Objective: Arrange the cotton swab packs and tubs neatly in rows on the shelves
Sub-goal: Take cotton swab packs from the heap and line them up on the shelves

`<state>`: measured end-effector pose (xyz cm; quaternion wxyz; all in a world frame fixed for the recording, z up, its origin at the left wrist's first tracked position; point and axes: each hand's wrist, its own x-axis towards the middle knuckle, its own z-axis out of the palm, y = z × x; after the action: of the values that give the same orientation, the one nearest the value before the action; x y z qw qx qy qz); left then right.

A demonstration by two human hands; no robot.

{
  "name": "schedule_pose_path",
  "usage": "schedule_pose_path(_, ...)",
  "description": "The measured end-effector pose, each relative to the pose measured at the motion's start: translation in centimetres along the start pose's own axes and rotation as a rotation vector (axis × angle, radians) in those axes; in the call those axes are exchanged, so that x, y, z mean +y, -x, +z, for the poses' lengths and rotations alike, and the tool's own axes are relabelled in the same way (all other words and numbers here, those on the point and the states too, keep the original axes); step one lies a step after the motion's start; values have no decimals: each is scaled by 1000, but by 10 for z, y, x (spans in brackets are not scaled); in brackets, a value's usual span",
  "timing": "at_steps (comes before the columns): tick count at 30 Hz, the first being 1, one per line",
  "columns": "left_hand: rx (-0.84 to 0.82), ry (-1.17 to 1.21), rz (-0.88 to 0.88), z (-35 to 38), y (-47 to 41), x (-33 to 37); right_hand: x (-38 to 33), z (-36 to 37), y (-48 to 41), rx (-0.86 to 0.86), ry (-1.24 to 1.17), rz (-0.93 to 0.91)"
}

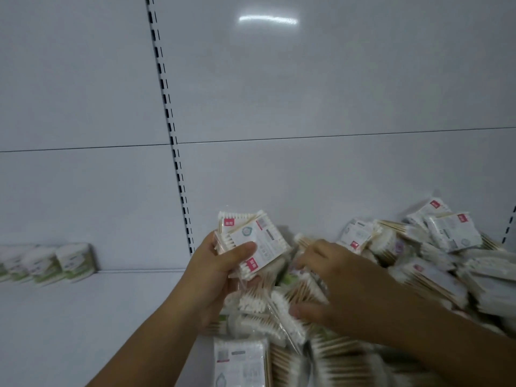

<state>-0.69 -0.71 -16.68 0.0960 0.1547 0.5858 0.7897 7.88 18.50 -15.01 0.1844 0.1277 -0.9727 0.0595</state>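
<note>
My left hand [220, 270] grips a small stack of flat cotton swab packs [252, 238] with white labels and pink tags, held upright above the shelf. My right hand [335, 286] reaches into the loose heap of swab packs [418, 261] on the right of the shelf, with fingers and thumb closing round a pack [287, 311] in the heap. Several round swab tubs [55, 262] with green labels stand in a row at the far left, blurred.
The white shelf board [83, 317] lies bare between the tubs and the heap. A slotted upright [170, 129] runs down the white back panel. More packs [240, 361] lie at the front edge under my arms.
</note>
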Motion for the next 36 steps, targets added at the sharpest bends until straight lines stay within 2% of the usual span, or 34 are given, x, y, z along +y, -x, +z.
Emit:
schedule_pose_path(4, 60, 21, 23, 1, 10, 1, -9, 10, 10, -137, 95, -56)
schedule_pose_path(8, 127, 61, 26, -1, 26, -2, 2, 15, 7, -58, -87, 29)
schedule_pose_path(10, 181, 79, 31, -6, 35, -2, 12, 11, -2, 76, -367, 170)
schedule_pose_path(12, 221, 90, 49, -15, 43, 0, 16, -3, -14, 124, -943, 384)
schedule_pose_path(14, 242, 93, 71, -24, 52, 2, 11, -13, -20, 111, -1552, 481)
schedule_pose_path(15, 242, 92, 80, -28, 58, 2, 2, -18, -23, 100, -1653, 482)
schedule_pose_path(16, 239, 89, 86, -32, 64, 3, -8, -20, -24, 71, -1633, 418)
schedule_pose_path(20, 240, 97, 104, -52, 91, 14, -73, -24, -42, -113, -1263, 148)
schedule_pose_path(22, 267, 101, 104, -73, 104, 23, -102, -21, -55, -178, -1174, 72)
schedule_pose_path(27, 381, 100, 150, -166, 158, 51, -207, 11, -97, -330, -1310, 79)
schedule_pose_path(33, 427, 2, 162, -310, 250, 97, -380, 59, -136, -447, -1300, -69)
schedule_pose_path(36, 518, -6, 145, -371, 291, 116, -458, 76, -153, -487, -1322, -127)
